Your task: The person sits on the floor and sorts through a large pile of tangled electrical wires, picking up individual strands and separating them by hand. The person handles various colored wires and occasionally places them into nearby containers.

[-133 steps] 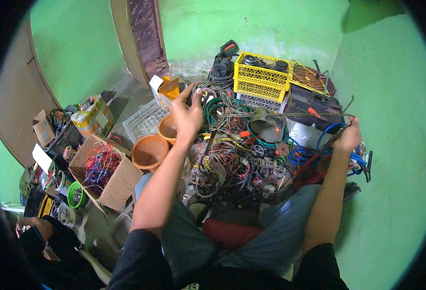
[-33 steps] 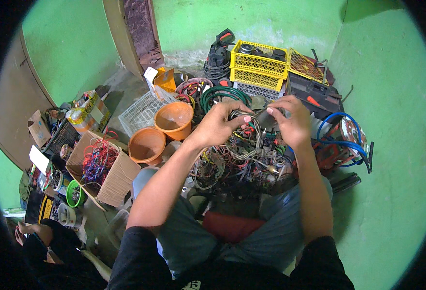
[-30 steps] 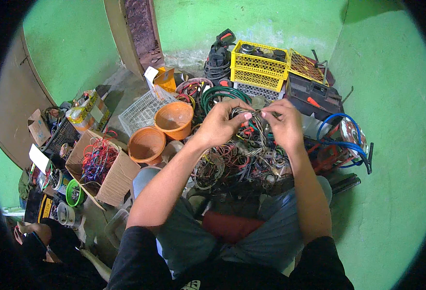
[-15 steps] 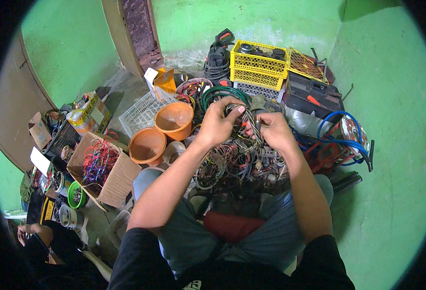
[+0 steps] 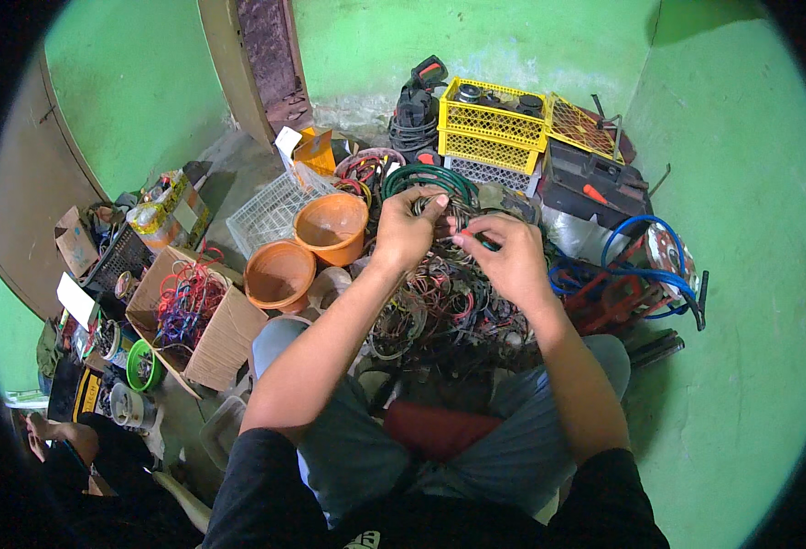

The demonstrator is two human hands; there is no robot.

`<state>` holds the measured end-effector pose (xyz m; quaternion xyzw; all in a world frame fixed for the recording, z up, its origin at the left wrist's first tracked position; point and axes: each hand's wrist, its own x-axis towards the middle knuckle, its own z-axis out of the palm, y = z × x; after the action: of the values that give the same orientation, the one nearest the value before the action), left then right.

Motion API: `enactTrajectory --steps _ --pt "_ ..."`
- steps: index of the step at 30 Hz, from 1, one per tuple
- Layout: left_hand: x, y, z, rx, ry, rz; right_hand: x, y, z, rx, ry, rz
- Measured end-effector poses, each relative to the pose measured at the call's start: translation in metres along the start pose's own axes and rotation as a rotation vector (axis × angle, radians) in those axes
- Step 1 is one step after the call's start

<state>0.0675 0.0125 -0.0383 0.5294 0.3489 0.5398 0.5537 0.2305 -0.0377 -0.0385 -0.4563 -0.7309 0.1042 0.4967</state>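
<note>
My left hand (image 5: 405, 236) is closed around a bundle of dark twisted cable (image 5: 432, 207), held up above the heap. Just right of it, my right hand (image 5: 515, 258) pinches a small piece with a red end (image 5: 460, 239); what it is cannot be made out. The fingertips of both hands are close together, and my fingers partly hide the bundle. Below them, a heap of tangled wires (image 5: 449, 306) in black, grey and red lies in front of my knees. A coil of green hose (image 5: 421, 177) rests just beyond my left hand.
Two orange pots (image 5: 279, 276) and a white wire basket (image 5: 266, 220) stand left of the heap. Further left is a cardboard box (image 5: 225, 343) of coloured wires. Yellow crates (image 5: 490, 146) and a black toolbox (image 5: 595, 178) stand behind; blue hose (image 5: 659, 270) lies right. Another person's hand (image 5: 51, 430) shows lower left.
The twisted cable no longer hangs as a loop between my hands; it is bunched in my left hand. My right hand has shifted slightly left and now pinches the red-ended piece.
</note>
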Motion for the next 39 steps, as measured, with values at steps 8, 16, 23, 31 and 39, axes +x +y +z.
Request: enactTrajectory --steps 8,16,23,31,39 --pt "-0.007 0.021 0.000 0.041 0.009 -0.029 -0.003 0.000 0.009 0.287 -0.140 0.112" --pt "-0.006 0.031 -0.013 0.685 -0.080 0.325 0.013 0.000 -0.052 0.941 -0.320 0.661" --pt "-0.004 0.042 -0.019 0.881 -0.163 0.321 0.011 0.034 -0.090 0.998 -0.046 0.548" --pt "0.011 0.040 -0.029 0.827 -0.135 0.374 0.013 0.048 -0.142 1.136 -0.273 0.581" --pt "0.021 0.042 -0.047 0.883 0.044 0.506 0.014 0.013 -0.139 0.687 -0.300 0.467"
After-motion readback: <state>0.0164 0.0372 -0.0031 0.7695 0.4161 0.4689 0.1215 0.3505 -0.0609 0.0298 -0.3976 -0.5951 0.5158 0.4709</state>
